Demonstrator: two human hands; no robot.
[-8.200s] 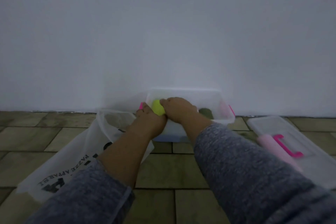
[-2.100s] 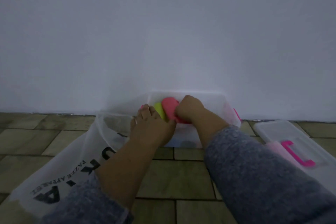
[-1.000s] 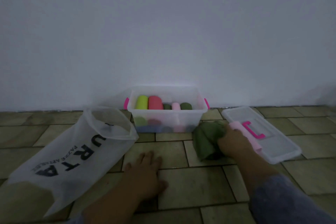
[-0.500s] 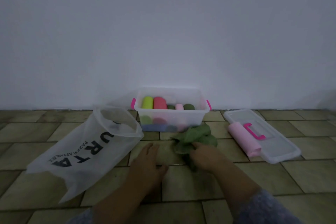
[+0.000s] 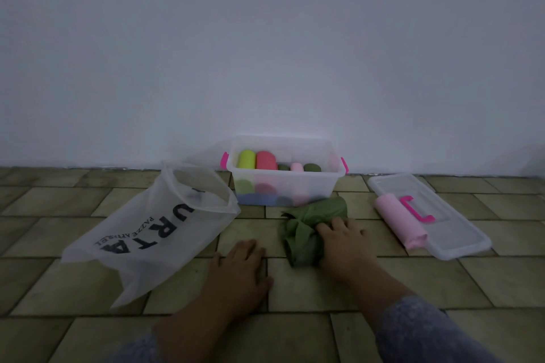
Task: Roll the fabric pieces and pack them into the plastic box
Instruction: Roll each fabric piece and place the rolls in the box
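The green cloth (image 5: 306, 230) lies in a crumpled heap on the floor (image 5: 295, 289), just in front of the box (image 5: 331, 183) and not touching it as far as I can see. The right hand (image 5: 345, 244) sits on the near right side of the cloth. Its fingers (image 5: 336, 224) bend down onto the cloth and hold it in a bunch. The thumb is hidden, so how tight the hold is I cannot tell. The left hand (image 5: 239, 268) lies flat on the floor, a little to the left of the cloth, with its fingers straight and nothing in it. The box is clear, with pink clips on its ends, and it stands by the wall (image 5: 265, 53) with its top off. Inside it are rolls side by side: a yellow roll (image 5: 246, 159), a red roll (image 5: 266, 160), a small pale pink roll (image 5: 297, 167) and two dark green rolls (image 5: 312, 167). More rolls show dimly through the front, lower down. To the right of the box the lid (image 5: 460, 233) lies flat on the floor. It has a bright pink handle (image 5: 415, 212). A long pink roll (image 5: 401, 224) lies on the lid, just beside the handle. To the left of the box a white bag (image 5: 153, 233) lies on its side with its mouth open toward the box. It has big dark letters on it. Grey sleeves (image 5: 427, 330) show at the bottom.
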